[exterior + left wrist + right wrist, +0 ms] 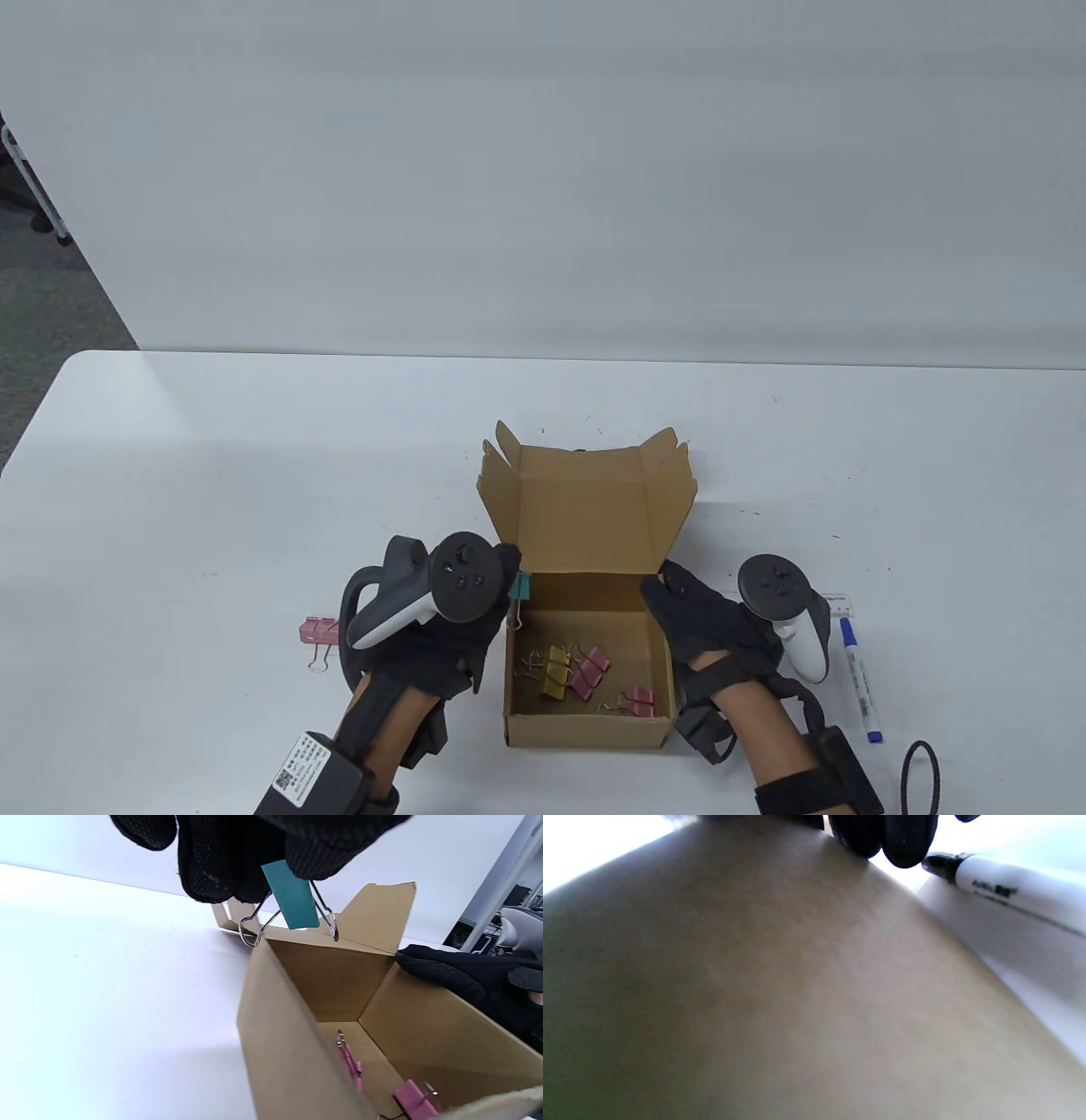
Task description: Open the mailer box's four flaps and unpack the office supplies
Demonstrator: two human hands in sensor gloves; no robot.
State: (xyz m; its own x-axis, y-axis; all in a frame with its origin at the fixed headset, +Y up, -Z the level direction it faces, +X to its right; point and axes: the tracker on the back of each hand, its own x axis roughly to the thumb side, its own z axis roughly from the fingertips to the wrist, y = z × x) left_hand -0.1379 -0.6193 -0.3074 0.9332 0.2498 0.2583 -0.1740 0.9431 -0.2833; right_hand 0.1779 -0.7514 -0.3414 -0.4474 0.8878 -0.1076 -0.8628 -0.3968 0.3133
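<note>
Left hand (441, 620) fingers (220, 861) pinching a teal binder clip (292, 902) above the mailer box (585, 730), right hand (713, 628) fingers (903, 836) lying straight against its right wall

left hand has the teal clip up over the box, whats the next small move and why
Probably carry the teal binder clip leftward and set it on the table near the pink clip already lying there. The left hand pinches it above the box wall, clear of the rim, while the right hand steadies the opposite wall.
</note>
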